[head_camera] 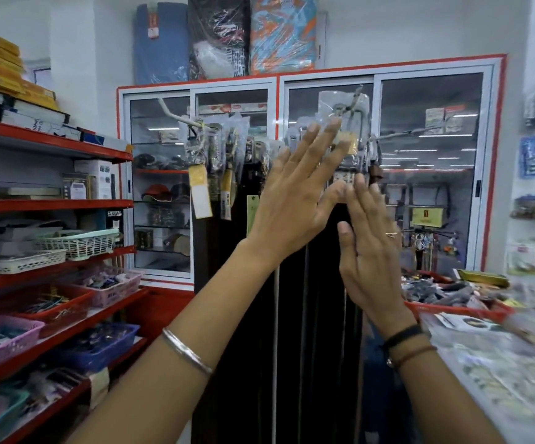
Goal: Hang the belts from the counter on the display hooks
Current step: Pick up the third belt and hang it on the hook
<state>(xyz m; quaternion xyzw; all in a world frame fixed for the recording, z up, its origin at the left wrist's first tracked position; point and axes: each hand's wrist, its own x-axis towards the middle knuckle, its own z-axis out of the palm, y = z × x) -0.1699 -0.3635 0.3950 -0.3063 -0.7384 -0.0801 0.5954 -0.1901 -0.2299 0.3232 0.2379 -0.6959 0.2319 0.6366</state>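
Several dark belts (227, 283) hang in a row from white display hooks (195, 123) in front of a glass cabinet, their buckles wrapped in clear plastic with yellow tags. One plastic-wrapped belt top (355, 113) hangs on a higher hook (357, 92). My left hand (295, 193) is raised flat with its fingers spread, the fingertips against that plastic wrap. My right hand (368, 251) is upright just below and to the right, fingers straight and together, holding nothing. The hanging straps behind both hands are partly hidden.
Red shelves (51, 206) with baskets of small goods run along the left. On the right, a counter (484, 373) carries a red tray (458, 310) of dark items. A glass cabinet (426, 174) stands behind the belts, with rolled mats on top.
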